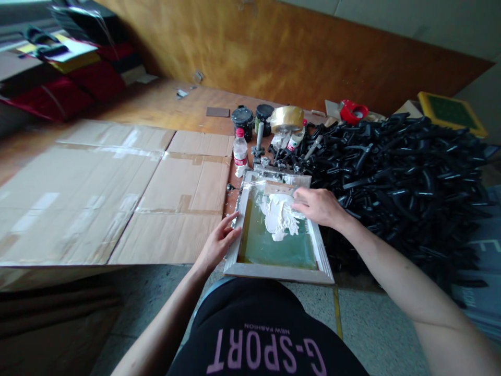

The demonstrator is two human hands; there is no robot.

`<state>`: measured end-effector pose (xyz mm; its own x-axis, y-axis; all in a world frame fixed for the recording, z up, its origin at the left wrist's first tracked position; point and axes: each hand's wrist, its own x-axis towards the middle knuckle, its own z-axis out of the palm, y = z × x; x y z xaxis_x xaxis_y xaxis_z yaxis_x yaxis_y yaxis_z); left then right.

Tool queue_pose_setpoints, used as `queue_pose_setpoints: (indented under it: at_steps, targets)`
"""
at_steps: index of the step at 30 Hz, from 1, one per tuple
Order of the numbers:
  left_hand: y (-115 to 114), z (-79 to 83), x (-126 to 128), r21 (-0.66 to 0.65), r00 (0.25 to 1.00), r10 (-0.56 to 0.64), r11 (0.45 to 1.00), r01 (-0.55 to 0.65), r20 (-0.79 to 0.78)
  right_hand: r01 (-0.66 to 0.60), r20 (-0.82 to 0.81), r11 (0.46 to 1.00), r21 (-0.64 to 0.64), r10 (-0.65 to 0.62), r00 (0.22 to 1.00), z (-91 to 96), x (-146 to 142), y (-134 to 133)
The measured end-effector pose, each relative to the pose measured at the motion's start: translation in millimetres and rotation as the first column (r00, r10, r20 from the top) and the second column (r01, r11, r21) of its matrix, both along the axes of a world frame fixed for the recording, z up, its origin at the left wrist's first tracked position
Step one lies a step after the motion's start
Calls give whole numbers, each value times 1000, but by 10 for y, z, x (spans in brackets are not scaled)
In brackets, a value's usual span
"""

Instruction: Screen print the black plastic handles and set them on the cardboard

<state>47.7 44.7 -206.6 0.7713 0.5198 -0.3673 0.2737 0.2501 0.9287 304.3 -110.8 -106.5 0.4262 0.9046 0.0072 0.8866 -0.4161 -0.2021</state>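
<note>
A screen-printing frame (278,272) with pale metal sides and green mesh (270,253) lies in front of my body. Thick white paste (278,216) is heaped on the upper middle of the mesh. My right hand (317,206) is closed over the frame's right side, beside the paste; its fingers hide whatever they may hold. A brownish strip (276,188) lies just above the paste, close to those fingertips. Against the frame's left edge, my left hand (217,241) rests with its fingers apart, holding nothing.
Flattened cardboard (78,193) covers the table at left. Behind the frame stand a red-capped bottle (240,149), black tubs (242,122), a tape roll (287,119) and a metal clamp (259,149). A large pile of black plastic parts (399,183) borders the right. A red tape dispenser (353,111) lies behind it.
</note>
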Motion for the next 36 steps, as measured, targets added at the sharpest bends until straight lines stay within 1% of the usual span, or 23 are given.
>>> queue_pose_setpoints:
  at_steps: [1,2,3,4,6,7,8,10,11,12,13,14,15,16,18,19,20,21,23,25,27,31,36]
  targets:
    - [7,3,1,-1,1000,-5,1000,5,5,79,-106,992,94,-69,992,33,60,-2]
    - [13,10,3,2,1000,-10,1000,10,9,171,-244,968,182,-124,962,51,119,-8]
    - [18,23,6,5,1000,-14,1000,14,11,272,-402,930,248,-157,902,55,172,-16]
    - [21,42,12,7,1000,-18,1000,18,13,375,-559,884,280,-167,812,48,218,-28]
    - [22,100,27,2,1000,-16,1000,16,17,547,-794,797,257,-148,589,11,279,-57]
    - [20,135,36,-5,1000,-12,1000,12,17,605,-861,763,227,-133,491,-11,298,-72]
    - [17,172,45,-15,1000,-7,1000,7,16,644,-902,739,196,-121,414,-34,311,-87]
    - [8,240,60,-31,1000,0,1000,0,8,686,-941,712,147,-112,318,-74,328,-116]
    - [3,266,66,-36,1000,2,999,-2,5,695,-947,706,137,-112,301,-91,334,-130]
    - [-2,287,70,-39,1000,5,999,-5,5,694,-944,706,142,-114,309,-106,337,-144]
    - [-6,302,73,-40,1000,9,999,-9,8,685,-932,711,159,-122,342,-119,336,-158]
    - [-9,313,75,-40,1000,12,999,-12,9,666,-904,722,189,-137,405,-130,329,-172]
    - [-13,320,77,-40,1000,15,999,-15,10,631,-853,741,230,-159,497,-138,315,-187]
    - [-16,326,78,-41,1000,17,999,-17,10,574,-772,771,274,-180,610,-146,292,-202]
    - [-21,338,80,-42,1000,10,999,-10,-2,402,-529,851,336,-183,829,-160,225,-231]
    - [-24,345,80,-41,1000,8,999,-8,-8,303,-394,888,346,-156,906,-169,185,-244]
    - [-26,352,81,-38,1000,9,999,-9,-11,208,-273,915,345,-114,955,-182,145,-255]
    - [-29,359,81,-35,1000,12,999,-12,-13,125,-177,932,339,-68,982,-198,109,-266]
    - [-35,369,82,-30,1000,22,999,-22,-11,2,-51,944,330,15,999,-241,57,-287]
    - [-38,370,82,-30,1000,30,999,-30,-8,-79,24,941,330,76,997,-287,35,-310]
    - [-39,363,83,-35,999,33,999,-33,-4,-132,63,926,354,117,991,-325,36,-341]
    - [-32,339,83,-42,999,37,998,-37,3,-176,36,878,446,179,983,-371,43,-432]
    - [-23,328,81,-21,999,33,999,-33,-16,-137,-2,828,543,164,986,-444,24,-562]
